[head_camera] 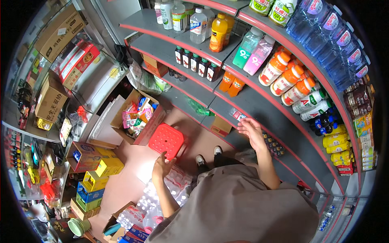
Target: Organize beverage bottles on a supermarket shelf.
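Observation:
My left hand (162, 166) hangs in the air by the near edge of a red plastic stool (165, 138), its fingers loosely bent and apart. Nothing is in it. My right hand (250, 130) is raised before the lower shelves, palm partly turned up, also without anything in its grasp. Close to its fingertips, in this view, lies a small labelled bottle (237, 114) on a shelf. Shrink-wrapped packs of clear bottles (158, 188) stand on the floor below my left forearm.
Curved grey shelves (179, 91) with red edges hold drink bottles, among them a wrapped pack of large blue water bottles (328, 42). An open carton of snack packets (138, 117) stands beyond the stool. Stacked small cartons (91, 194) line the left-hand counter. A cardboard box (221, 125) sits under the shelves.

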### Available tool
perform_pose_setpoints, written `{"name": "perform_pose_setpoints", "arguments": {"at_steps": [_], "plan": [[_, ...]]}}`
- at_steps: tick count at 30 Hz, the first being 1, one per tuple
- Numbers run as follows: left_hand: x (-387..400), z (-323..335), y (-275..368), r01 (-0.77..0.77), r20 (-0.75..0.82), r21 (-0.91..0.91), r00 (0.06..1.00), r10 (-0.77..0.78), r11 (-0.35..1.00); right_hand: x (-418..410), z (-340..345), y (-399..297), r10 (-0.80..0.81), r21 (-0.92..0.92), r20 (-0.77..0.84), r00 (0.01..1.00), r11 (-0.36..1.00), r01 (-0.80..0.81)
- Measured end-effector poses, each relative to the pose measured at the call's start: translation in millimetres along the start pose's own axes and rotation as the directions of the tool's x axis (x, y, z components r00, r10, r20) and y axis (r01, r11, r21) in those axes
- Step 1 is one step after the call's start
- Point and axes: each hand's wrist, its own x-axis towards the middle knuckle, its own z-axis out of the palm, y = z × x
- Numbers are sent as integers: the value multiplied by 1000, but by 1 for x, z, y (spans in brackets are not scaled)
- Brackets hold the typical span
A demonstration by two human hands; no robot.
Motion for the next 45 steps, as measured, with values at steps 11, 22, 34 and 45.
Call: {"name": "perform_pose_setpoints", "arguments": {"at_steps": [11,22,34,45], "plan": [[28,-1,28,-33,-10,50,999,33,998,22,-2,-8,-21,63,-47,999,998,24],[69,14,83,-92,67,83,994,86,992,93,20,-11,33,49,30,999,998,-35],[169,-4,133,-188,-115,67,974,194,980,162,74,-85,-280,-173,322,904,922,347],[196,-8,161,-111,6,37,994,111,993,187,87,-96,-323,-135,339,884,913,385]]}}
